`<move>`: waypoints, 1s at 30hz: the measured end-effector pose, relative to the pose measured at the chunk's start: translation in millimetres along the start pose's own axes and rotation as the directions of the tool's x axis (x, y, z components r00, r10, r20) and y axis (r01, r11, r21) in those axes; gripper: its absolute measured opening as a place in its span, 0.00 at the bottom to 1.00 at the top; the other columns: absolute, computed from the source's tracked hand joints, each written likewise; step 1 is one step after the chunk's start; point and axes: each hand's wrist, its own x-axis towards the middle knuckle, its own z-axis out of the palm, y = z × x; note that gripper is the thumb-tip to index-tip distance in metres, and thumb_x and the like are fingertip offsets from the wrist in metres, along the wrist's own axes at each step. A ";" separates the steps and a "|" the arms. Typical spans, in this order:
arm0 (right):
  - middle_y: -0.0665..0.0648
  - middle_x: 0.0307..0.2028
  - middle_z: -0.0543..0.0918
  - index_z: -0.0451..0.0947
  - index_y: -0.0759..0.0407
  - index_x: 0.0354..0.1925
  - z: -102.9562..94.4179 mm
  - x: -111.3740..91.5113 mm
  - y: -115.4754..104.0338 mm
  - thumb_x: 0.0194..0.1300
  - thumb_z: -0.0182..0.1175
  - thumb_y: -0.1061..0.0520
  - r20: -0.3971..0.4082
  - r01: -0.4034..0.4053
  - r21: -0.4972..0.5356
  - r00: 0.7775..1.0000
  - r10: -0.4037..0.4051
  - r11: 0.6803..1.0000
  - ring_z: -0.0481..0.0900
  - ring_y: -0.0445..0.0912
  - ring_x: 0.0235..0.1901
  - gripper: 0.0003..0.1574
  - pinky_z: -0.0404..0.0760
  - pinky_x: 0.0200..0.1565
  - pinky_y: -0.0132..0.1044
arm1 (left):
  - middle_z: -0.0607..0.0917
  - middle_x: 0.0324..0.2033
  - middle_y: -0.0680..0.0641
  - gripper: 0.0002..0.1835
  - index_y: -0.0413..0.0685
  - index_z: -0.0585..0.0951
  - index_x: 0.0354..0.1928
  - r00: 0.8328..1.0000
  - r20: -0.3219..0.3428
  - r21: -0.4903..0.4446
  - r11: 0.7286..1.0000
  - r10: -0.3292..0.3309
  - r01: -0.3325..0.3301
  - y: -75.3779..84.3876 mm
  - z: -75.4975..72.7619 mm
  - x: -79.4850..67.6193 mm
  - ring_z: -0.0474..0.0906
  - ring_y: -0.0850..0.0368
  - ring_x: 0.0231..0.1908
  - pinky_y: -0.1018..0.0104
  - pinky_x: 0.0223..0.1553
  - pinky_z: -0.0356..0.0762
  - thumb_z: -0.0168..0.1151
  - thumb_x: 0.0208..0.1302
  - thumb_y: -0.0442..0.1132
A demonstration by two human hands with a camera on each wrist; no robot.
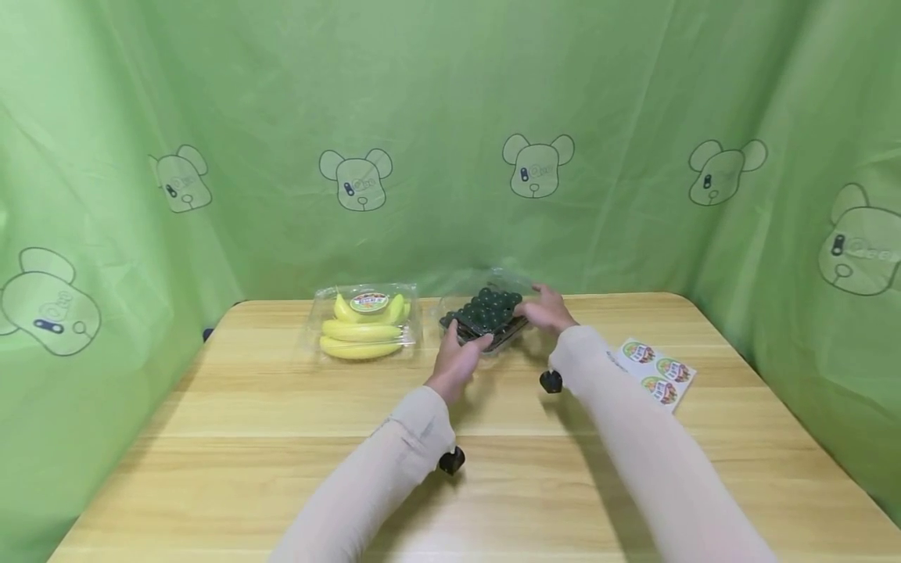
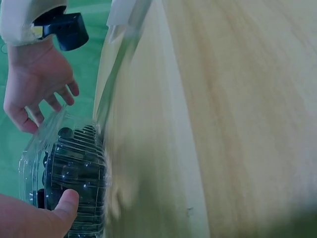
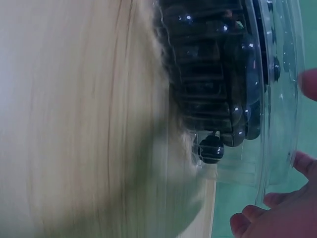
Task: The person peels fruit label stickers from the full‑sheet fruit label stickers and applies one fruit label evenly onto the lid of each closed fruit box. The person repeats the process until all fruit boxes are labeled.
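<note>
A clear plastic clamshell box of dark green grapes (image 1: 489,310) is tilted near the table's back edge, between both hands. My left hand (image 1: 456,362) grips its near left side; in the left wrist view the thumb (image 2: 67,204) lies along the ridged wall, the other fingers out of sight. At the right end, my right hand (image 1: 548,311) holds the box by its rim. In the right wrist view its fingertips (image 3: 252,213) show at the clear edge, with one loose-looking grape (image 3: 211,149) in the box corner.
Left of the grapes stands a closed clear box of bananas (image 1: 361,331) with a round label (image 1: 369,303) on top. A sheet of round fruit stickers (image 1: 658,374) lies at the right, by the right sleeve. Green curtains (image 1: 436,117) hang behind and on both sides.
</note>
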 end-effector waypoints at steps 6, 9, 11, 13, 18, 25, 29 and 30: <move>0.72 0.72 0.50 0.44 0.66 0.74 -0.9 -1.2 2.6 0.72 0.46 0.48 -0.032 0.012 -0.039 0.999 -0.013 0.999 0.50 0.67 0.69 0.43 0.53 0.67 0.62 | 0.48 0.75 0.44 0.48 0.55 0.44 0.77 1.000 0.014 -0.029 0.999 -0.018 0.018 3.5 -3.4 6.0 0.48 0.41 0.72 0.42 0.69 0.49 0.61 0.64 0.53; 0.74 0.69 0.56 0.50 0.67 0.72 -2.0 -1.4 4.3 0.73 0.46 0.48 -0.073 0.000 -0.046 0.997 -0.004 0.999 0.56 0.67 0.66 0.38 0.60 0.65 0.60 | 0.48 0.75 0.45 0.48 0.57 0.43 0.77 0.999 0.016 -0.041 0.999 -0.030 0.030 5.2 -6.2 9.4 0.47 0.42 0.72 0.42 0.70 0.46 0.61 0.64 0.53; 0.75 0.67 0.57 0.50 0.69 0.70 -3.4 -1.3 5.3 0.71 0.48 0.49 -0.086 -0.010 -0.017 0.996 0.008 1.000 0.58 0.67 0.65 0.39 0.62 0.64 0.59 | 0.48 0.75 0.45 0.48 0.56 0.44 0.77 0.999 0.014 -0.064 0.997 -0.036 0.037 6.2 -8.1 11.6 0.48 0.42 0.72 0.43 0.70 0.48 0.61 0.63 0.53; 0.76 0.67 0.55 0.46 0.68 0.72 -4.5 -0.4 6.8 0.69 0.51 0.49 -0.084 -0.032 0.034 0.996 0.034 0.999 0.58 0.67 0.65 0.43 0.62 0.65 0.58 | 0.49 0.75 0.45 0.49 0.55 0.44 0.77 0.999 0.010 -0.092 0.995 -0.041 0.041 7.2 -9.7 13.6 0.48 0.43 0.72 0.45 0.70 0.49 0.62 0.63 0.54; 0.71 0.73 0.45 0.33 0.62 0.75 -4.9 -2.5 11.1 0.71 0.52 0.48 -0.018 -0.120 0.280 0.991 0.130 0.952 0.53 0.64 0.69 0.51 0.62 0.66 0.57 | 0.48 0.75 0.44 0.50 0.51 0.44 0.77 0.999 0.025 -0.156 0.987 -0.038 0.041 6.8 -10.7 17.8 0.49 0.43 0.72 0.46 0.70 0.51 0.62 0.63 0.54; 0.68 0.73 0.48 0.40 0.63 0.75 -3.8 -2.6 16.1 0.70 0.55 0.47 -0.009 -0.142 0.348 0.988 0.154 0.927 0.55 0.61 0.69 0.49 0.68 0.62 0.55 | 0.46 0.75 0.43 0.49 0.51 0.43 0.77 0.998 0.059 -0.184 0.982 -0.034 0.045 7.2 -11.6 16.0 0.47 0.42 0.72 0.44 0.70 0.48 0.61 0.64 0.54; 0.67 0.73 0.49 0.42 0.64 0.75 -4.2 -1.5 17.9 0.70 0.55 0.47 -0.025 -0.148 0.326 0.986 0.165 0.934 0.56 0.61 0.68 0.49 0.70 0.61 0.53 | 0.47 0.75 0.43 0.50 0.52 0.43 0.77 0.996 0.068 -0.205 0.977 -0.052 0.065 8.7 -11.7 15.2 0.48 0.42 0.72 0.43 0.69 0.49 0.62 0.63 0.54; 0.67 0.73 0.50 0.43 0.64 0.75 -4.3 -1.3 18.3 0.70 0.55 0.47 -0.028 -0.148 0.326 0.986 0.166 0.934 0.56 0.61 0.68 0.49 0.70 0.62 0.53 | 0.47 0.75 0.43 0.50 0.52 0.43 0.77 0.996 0.071 -0.208 0.976 -0.055 0.069 9.0 -11.6 15.1 0.48 0.42 0.72 0.42 0.69 0.50 0.62 0.63 0.54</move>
